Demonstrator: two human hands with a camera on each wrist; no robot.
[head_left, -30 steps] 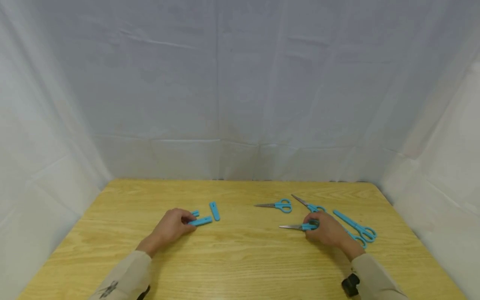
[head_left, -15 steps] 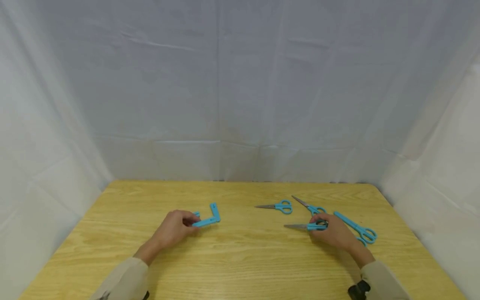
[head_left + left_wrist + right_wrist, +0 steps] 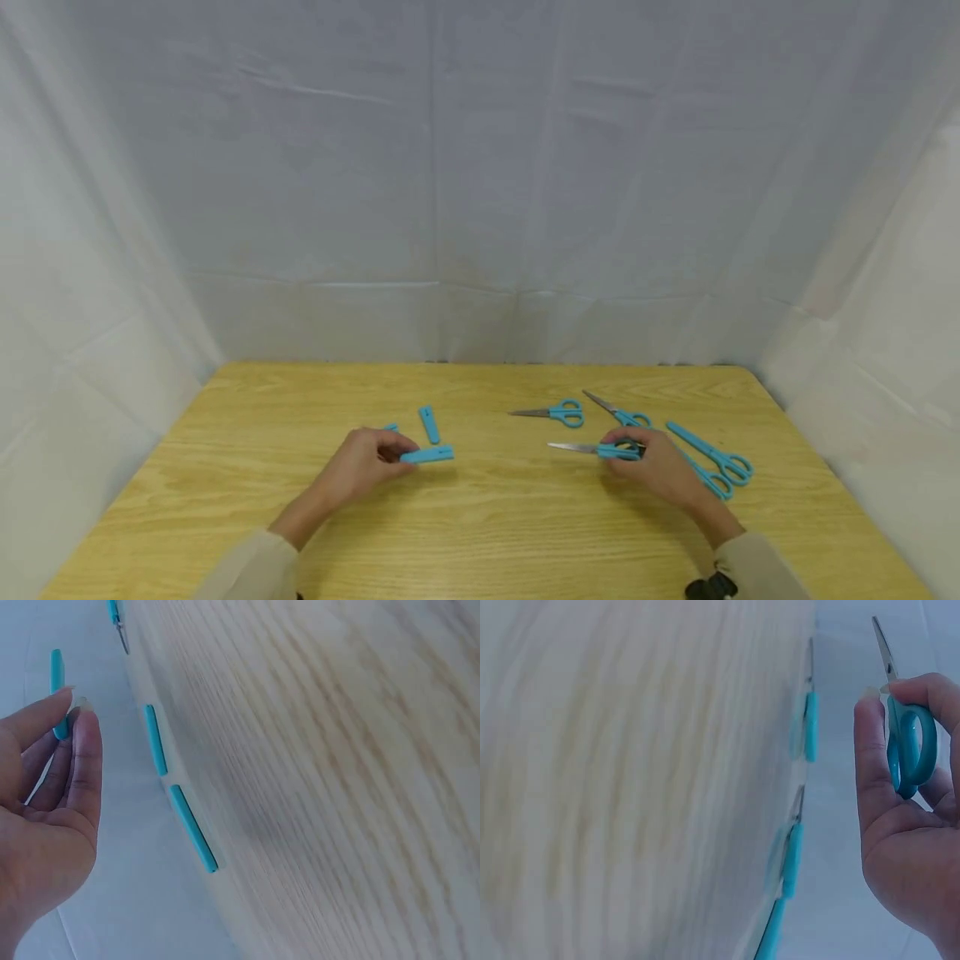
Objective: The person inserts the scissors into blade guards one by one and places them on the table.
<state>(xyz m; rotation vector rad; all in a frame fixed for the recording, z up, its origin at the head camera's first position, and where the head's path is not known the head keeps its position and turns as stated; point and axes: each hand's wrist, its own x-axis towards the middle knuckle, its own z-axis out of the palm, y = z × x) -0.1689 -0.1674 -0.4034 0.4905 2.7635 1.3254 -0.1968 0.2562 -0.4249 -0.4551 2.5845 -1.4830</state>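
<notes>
My left hand (image 3: 362,468) pinches one end of a blue scissors cover (image 3: 428,455), held above the table with its slotted end to the right. In the left wrist view the thumb and fingers meet on that cover (image 3: 58,675). My right hand (image 3: 656,469) grips a pair of blue-handled scissors (image 3: 618,451), bare blades pointing left toward the cover. The right wrist view shows the scissors' handle loops (image 3: 913,746) between thumb and fingers, blades together. A gap separates blade tip and cover.
Another cover (image 3: 429,424) lies behind the left hand, and one more (image 3: 391,427) is mostly hidden by it. Uncovered scissors (image 3: 566,412) and a second pair (image 3: 630,418) lie behind the right hand. Covered scissors (image 3: 731,467) lie at the right, beside another partly hidden pair (image 3: 716,482).
My left hand has moved right with the cover, away from the covers lying on the table. The scissors in my right hand shifted right, then back left toward the cover.
</notes>
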